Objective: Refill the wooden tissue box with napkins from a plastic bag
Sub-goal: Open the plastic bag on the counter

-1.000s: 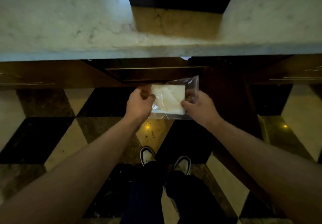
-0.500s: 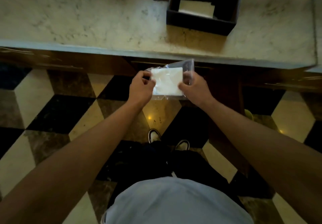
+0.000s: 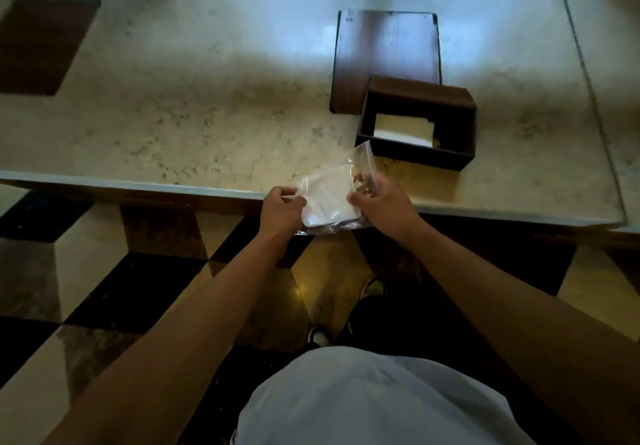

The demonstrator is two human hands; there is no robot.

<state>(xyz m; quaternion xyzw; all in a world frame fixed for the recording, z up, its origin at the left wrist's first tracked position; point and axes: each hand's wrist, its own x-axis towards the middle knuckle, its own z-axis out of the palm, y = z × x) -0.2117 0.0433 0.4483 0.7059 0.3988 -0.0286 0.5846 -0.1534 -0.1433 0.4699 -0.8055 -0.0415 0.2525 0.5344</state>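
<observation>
Left hand: the left hand (image 3: 282, 207) is closed on the left edge of the plastic bag (image 3: 334, 196), fingers curled around it.
Right hand: the right hand (image 3: 382, 203) pinches the bag's right side, just below its raised top corner.
Plastic bag: clear, held in the air between both hands, over the front edge of the marble counter (image 3: 207, 98); a white stack of napkins (image 3: 325, 202) fills it.
Wooden tissue box: the wooden tissue box (image 3: 417, 125) stands open on the counter, near the front edge, just beyond the bag; 1 low pile of pale napkins lies inside.
Lid: a flat wooden lid (image 3: 386, 53) lies behind the box, touching its far left corner.
Floor: checkered tiles (image 3: 138, 288) below the counter, with 2 shoes visible.
</observation>
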